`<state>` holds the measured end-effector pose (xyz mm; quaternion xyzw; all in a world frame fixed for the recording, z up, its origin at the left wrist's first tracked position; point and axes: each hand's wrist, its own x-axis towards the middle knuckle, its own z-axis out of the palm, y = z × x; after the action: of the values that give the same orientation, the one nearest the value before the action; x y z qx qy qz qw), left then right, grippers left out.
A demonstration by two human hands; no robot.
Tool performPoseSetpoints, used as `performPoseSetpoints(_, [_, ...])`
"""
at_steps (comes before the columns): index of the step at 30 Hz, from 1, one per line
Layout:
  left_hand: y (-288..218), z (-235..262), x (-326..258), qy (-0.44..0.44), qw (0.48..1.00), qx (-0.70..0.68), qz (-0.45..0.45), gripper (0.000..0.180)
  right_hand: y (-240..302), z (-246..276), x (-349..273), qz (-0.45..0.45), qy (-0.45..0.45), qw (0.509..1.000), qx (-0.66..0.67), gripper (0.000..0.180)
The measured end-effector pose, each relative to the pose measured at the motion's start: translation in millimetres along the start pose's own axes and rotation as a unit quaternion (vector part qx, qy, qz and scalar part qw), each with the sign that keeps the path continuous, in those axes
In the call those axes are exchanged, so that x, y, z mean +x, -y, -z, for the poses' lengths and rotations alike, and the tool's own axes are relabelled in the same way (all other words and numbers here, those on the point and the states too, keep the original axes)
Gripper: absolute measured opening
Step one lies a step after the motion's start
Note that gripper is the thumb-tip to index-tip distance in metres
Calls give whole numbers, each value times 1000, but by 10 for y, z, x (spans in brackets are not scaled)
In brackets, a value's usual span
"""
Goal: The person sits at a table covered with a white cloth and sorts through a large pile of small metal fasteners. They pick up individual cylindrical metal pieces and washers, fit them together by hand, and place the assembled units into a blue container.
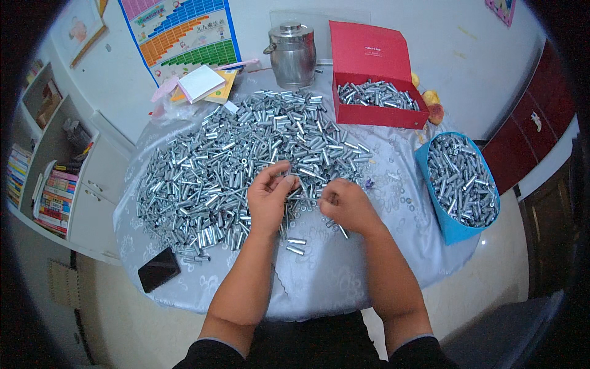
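A wide heap of silvery metal sleeves and bolts (215,154) covers much of the cloth-covered table. Over its near edge, my left hand (268,198) is closed, thumb and forefinger pinched together; whatever small piece sits between them is too small to make out. To its right, my right hand (349,206) has its fingers curled and pressed together, and what they hold, if anything, is hidden. Two loose metal sleeves (295,246) lie on the cloth just below and between my hands. Small washers (402,200) are scattered right of my right hand.
A blue bin (425,178) full of assembled metal pieces stands at the right. Behind sit an open red box (381,117) with more pieces and a steel canister (293,61). A black phone (158,270) lies at the front left edge of the tablecloth (332,277).
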<state>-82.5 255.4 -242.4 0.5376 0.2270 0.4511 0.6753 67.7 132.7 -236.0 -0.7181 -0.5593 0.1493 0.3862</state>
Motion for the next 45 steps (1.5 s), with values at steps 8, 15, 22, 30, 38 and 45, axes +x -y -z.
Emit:
performPoseSetpoints(8, [-95, -32, 7, 2, 988, -145, 60, 28, -30, 135, 25, -132, -99, 978, 124, 13])
performPoseSetpoints(15, [-86, -4, 25, -4, 980, -177, 87, 24, -67, 105, -3, -24, -53, 995, -80, 22])
performPoseSetpoints(22, [-43, -50, 3, -9, 983, -156, 100, 22, -168, 157, 63, -178, -61, 877, 442, 32])
performPoseSetpoints(30, [13, -47, 1, 5, 985, -113, 128, 19, -65, 157, 67, -177, -45, 714, 676, 25])
performPoseSetpoints(38, [42, -48, -15, 25, 987, -86, 135, 21, -55, 37, 103, -133, -121, 831, 527, 23])
performPoseSetpoints(45, [24, -110, -41, 27, 988, -62, 140, 21, 127, -16, 110, -108, -184, 833, 511, 33])
